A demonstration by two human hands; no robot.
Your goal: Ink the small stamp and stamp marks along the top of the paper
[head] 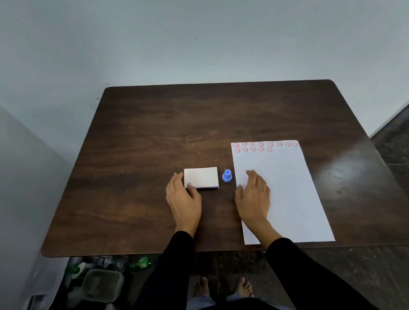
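A dark wooden table (165,133) with rounded corners stands against a pale wall. On its near right lies a white paper (292,195), reaching the near edge, with red smiley marks (261,146) along its far end. Just left of the paper stands a blue stamp (226,176), and left of that a closed white ink pad (202,178).

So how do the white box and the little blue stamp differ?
The box is white, flat and rectangular; the stamp is blue, knob-shaped and far smaller. The left hand touches the box, while the stamp stands untouched beside the paper. Both sit on the table.
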